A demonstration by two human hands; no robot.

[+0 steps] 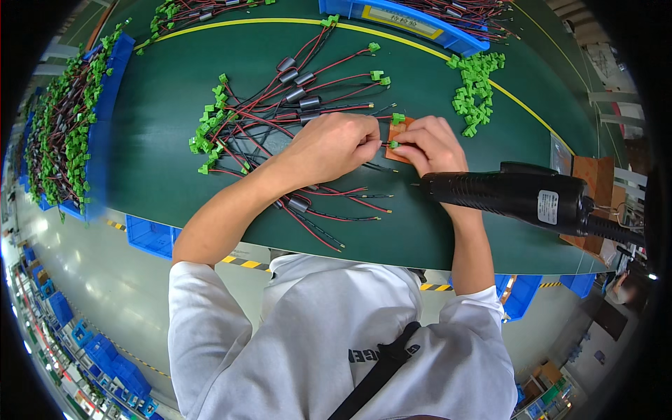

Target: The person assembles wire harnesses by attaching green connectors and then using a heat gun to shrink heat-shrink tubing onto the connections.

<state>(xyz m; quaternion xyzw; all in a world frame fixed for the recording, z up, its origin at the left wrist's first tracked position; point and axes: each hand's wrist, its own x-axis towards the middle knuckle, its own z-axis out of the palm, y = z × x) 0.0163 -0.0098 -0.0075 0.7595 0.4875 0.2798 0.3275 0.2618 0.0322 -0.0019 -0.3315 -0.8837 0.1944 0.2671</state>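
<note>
My left hand (334, 140) is closed, thumb and finger pinching the end of a cable whose thin wire points toward my right hand. My right hand (435, 145) grips a small green terminal connector (394, 144) against an orange block (400, 130). Wire tip and connector meet between the two hands; whether the wire sits inside cannot be made out. Another green connector (398, 118) rests at the block's far edge. Around my left hand fan out red-and-black cables with dark cylindrical cores (309, 103); some ends carry green connectors, others are bare.
A black electric screwdriver (504, 196) crosses over my right wrist. Loose green connectors (476, 87) lie in a heap at the far right. Blue bins of cables stand at the left (105, 119) and far edge (448, 40). A cardboard box (595, 175) is at the right.
</note>
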